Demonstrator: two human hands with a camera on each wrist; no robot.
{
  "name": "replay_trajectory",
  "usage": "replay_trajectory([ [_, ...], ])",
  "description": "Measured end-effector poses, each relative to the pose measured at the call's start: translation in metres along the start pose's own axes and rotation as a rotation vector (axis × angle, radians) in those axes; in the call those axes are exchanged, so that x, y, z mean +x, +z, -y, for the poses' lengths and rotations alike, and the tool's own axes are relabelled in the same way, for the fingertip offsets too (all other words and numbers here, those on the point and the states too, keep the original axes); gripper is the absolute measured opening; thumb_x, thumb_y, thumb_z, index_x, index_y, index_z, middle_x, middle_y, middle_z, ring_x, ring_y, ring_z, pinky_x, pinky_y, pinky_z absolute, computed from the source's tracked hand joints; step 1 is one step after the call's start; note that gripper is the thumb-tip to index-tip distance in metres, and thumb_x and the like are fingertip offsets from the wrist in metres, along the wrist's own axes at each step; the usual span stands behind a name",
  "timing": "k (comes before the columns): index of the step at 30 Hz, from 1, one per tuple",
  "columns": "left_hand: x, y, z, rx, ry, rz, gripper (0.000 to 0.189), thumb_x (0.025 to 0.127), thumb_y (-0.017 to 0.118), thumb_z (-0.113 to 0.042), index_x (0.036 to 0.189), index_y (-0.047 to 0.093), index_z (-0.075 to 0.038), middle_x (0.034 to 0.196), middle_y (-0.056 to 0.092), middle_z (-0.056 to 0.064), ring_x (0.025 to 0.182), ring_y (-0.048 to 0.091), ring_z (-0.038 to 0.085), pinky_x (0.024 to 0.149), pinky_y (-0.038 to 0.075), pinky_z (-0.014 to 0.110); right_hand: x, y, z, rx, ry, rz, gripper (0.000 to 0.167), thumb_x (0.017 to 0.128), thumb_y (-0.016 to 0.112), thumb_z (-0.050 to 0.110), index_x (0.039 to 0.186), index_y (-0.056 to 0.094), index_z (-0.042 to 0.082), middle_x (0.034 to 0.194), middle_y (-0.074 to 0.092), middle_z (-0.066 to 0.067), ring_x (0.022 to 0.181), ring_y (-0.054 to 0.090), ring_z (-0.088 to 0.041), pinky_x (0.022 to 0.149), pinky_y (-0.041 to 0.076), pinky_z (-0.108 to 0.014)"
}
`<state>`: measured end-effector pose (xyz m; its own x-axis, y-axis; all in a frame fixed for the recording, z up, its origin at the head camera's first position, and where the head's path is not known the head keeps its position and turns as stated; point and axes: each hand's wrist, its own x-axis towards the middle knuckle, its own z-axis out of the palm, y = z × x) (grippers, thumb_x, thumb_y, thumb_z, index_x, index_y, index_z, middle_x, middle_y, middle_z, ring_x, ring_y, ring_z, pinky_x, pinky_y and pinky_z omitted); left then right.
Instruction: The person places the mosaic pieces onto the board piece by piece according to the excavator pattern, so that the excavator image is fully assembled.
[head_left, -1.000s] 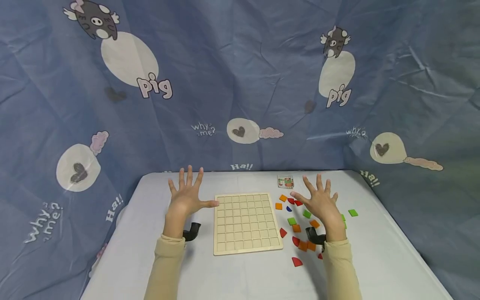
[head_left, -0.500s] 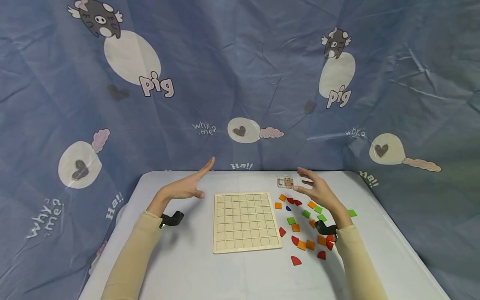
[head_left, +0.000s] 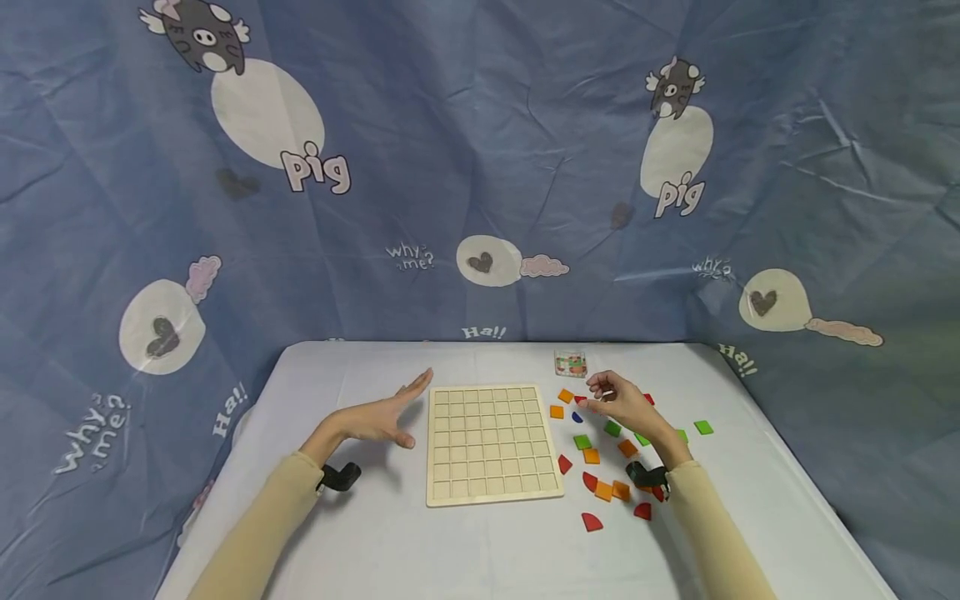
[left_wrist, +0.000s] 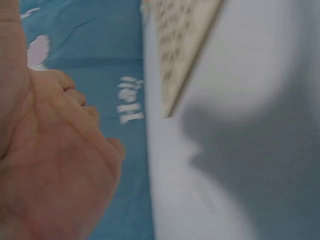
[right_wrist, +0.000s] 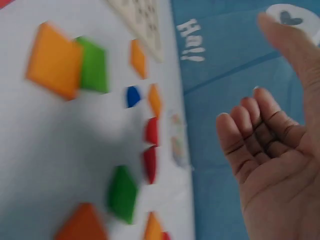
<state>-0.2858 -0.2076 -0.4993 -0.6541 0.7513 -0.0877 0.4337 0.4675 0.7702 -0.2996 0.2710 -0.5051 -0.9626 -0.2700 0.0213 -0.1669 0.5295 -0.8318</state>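
Observation:
My left hand [head_left: 375, 418], fingers straight and holding nothing, hovers by the left edge of a square wooden grid board [head_left: 495, 443]. The left wrist view shows its palm [left_wrist: 55, 160] and a shadow on the white table. Over the scattered coloured pieces, my right hand [head_left: 628, 407] has its fingers loosely bent around nothing, as the right wrist view of the palm [right_wrist: 280, 170] confirms. Near its fingertips lie a small blue half-round piece [head_left: 577, 417] and an orange square [head_left: 566, 396]. Green squares [head_left: 582, 442] lie below, and the hand hides some pieces.
A small colourful picture card [head_left: 571, 364] lies at the table's back edge. Red quarter-circles [head_left: 592, 522] and orange squares [head_left: 621, 490] spread right of the board. A blue patterned cloth [head_left: 480, 167] hangs behind the white table [head_left: 450, 550].
Both hands were raised with fingers spread; they have turned inward and lowered toward the table. The left moved beside the board, the right over the pieces. Board and pieces stay put.

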Motion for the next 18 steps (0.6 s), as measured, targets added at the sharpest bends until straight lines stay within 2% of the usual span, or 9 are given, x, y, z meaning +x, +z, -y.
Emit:
replay_trajectory([
  [5, -0.001, 0.025, 0.012, 0.058, -0.072, 0.024, 0.129, 0.071, 0.08, -0.051, 0.155, -0.011, -0.015, 0.161, -0.018, 0.012, 0.147, -0.015, 0.038, 0.119, -0.006, 0.059, 0.001, 0.008, -0.019, 0.028, 0.028, 0.085, 0.046, 0.085, 0.074, 0.015, 0.119, 0.05, -0.004, 0.102, 0.055, -0.016, 0.088, 0.054, -0.021, 0.07, 0.051, -0.022],
  [7, -0.001, 0.034, 0.015, 0.096, -0.086, 0.027, 0.129, 0.071, 0.082, -0.047, 0.155, -0.01, -0.012, 0.162, -0.016, 0.014, 0.148, -0.013, 0.036, 0.12, -0.006, 0.057, 0.002, 0.011, -0.025, 0.041, 0.034, 0.118, 0.042, 0.086, 0.072, 0.012, 0.119, 0.05, -0.004, 0.102, 0.054, -0.014, 0.089, 0.052, -0.02, 0.071, 0.05, -0.021],
  [13, -0.002, 0.053, 0.013, 0.205, -0.119, 0.035, 0.134, 0.067, 0.082, -0.054, 0.154, -0.006, -0.003, 0.162, -0.01, 0.015, 0.15, -0.007, 0.033, 0.12, -0.004, 0.057, 0.003, 0.017, -0.031, 0.032, 0.026, 0.183, 0.036, 0.088, 0.065, 0.002, 0.119, 0.05, -0.006, 0.104, 0.054, -0.016, 0.091, 0.051, -0.021, 0.074, 0.049, -0.021],
  [18, -0.002, 0.061, 0.008, 0.279, -0.137, 0.016, 0.133, 0.066, 0.08, -0.06, 0.154, -0.002, -0.002, 0.163, -0.006, 0.015, 0.151, -0.004, 0.031, 0.119, -0.007, 0.058, 0.007, 0.021, -0.031, -0.008, 0.061, 0.189, 0.033, 0.087, 0.064, 0.002, 0.117, 0.052, -0.003, 0.103, 0.055, -0.014, 0.092, 0.051, -0.021, 0.077, 0.049, -0.02],
])
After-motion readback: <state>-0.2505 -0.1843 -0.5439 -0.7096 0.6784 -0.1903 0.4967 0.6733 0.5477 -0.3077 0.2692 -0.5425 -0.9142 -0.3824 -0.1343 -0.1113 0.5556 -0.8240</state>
